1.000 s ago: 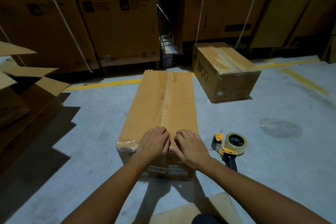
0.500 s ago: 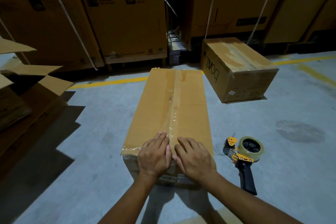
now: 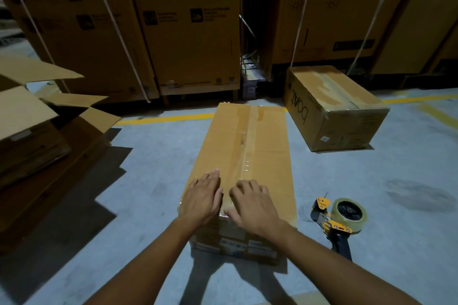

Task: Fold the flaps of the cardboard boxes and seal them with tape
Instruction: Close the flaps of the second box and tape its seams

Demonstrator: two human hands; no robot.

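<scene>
Where the box lies: the cardboard box [image 3: 270, 156] sits on the floor [image 3: 148, 168] straight ahead of the person, flaps closed, its long axis running near to far.
Tape seam: a strip of clear tape [image 3: 247, 141] follows that axis down the middle of the top and reaches the near edge between the two hands.
Left hand: the left hand [image 3: 202, 199] lies flat on the near end of the top, just left of the seam, fingers straight and holding nothing.
Right hand: the right hand [image 3: 252, 203] rests just right of the seam, fingers loosely bent with their tips on the tape and the thumb at the near top edge; it grips nothing.
Tape dispenser: the tape dispenser [image 3: 339, 220] lies on the floor right of the box's near end, apart from it, handle pointing near; the right hand is the nearer one.
Step in hand: probably smoothing the tape end over the near edge.
Other boxes: one closed box [image 3: 332, 106] lies far right; open-flapped boxes [image 3: 29, 116] stand at left, apparently unsealed.
</scene>
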